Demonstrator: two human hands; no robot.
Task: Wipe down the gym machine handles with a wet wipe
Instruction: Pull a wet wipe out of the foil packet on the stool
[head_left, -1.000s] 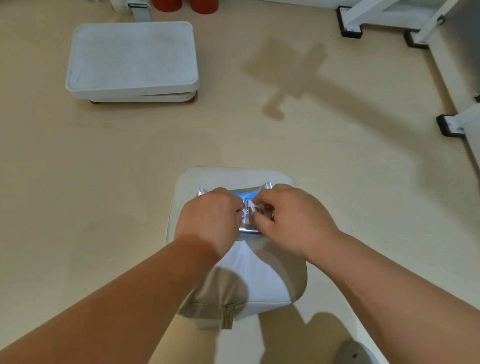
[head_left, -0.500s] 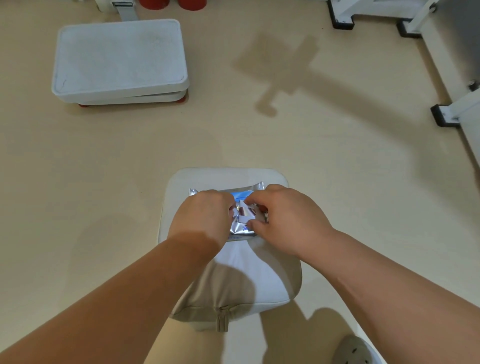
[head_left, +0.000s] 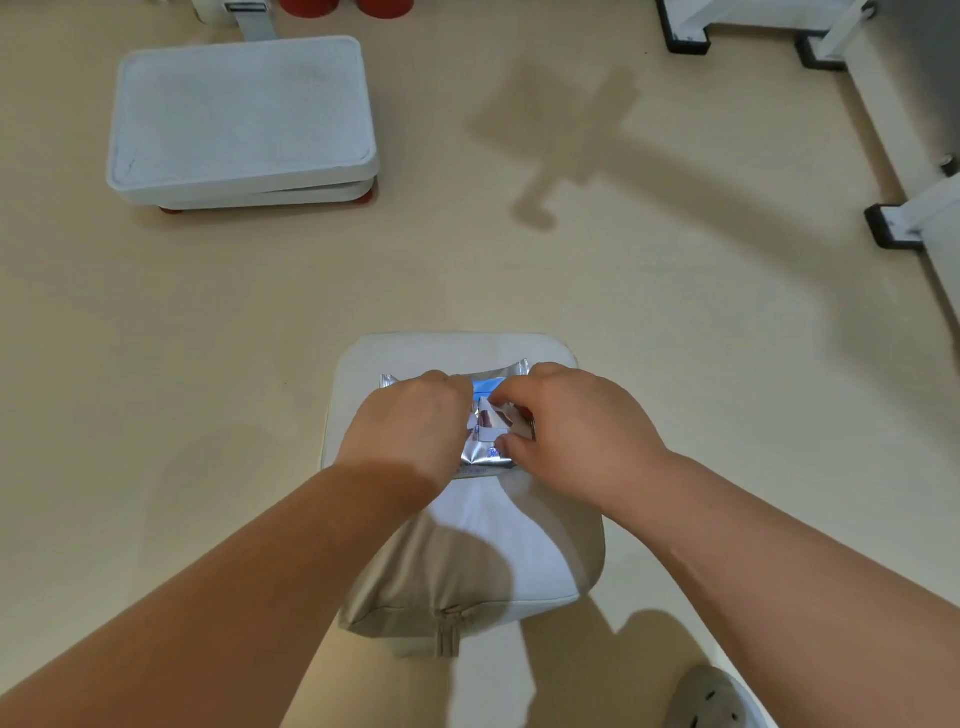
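A silver and blue wet wipe pack (head_left: 485, 454) lies on a pale padded seat (head_left: 457, 353) in the lower middle of the view. My left hand (head_left: 405, 431) rests curled on the pack's left half and holds it down. My right hand (head_left: 576, 426) pinches the pack's lifted flap (head_left: 511, 421) at the opening, between thumb and fingers. Both hands hide most of the pack. No machine handle shows in this view.
A white step platform (head_left: 239, 119) on red feet sits on the beige floor at the upper left. White machine frame legs with black feet (head_left: 893, 228) run along the right edge. A grey shoe (head_left: 711, 696) is at the bottom right.
The flap on the pack has come up a little under my right fingers. The view has shifted slightly; both hands stay on the pack.
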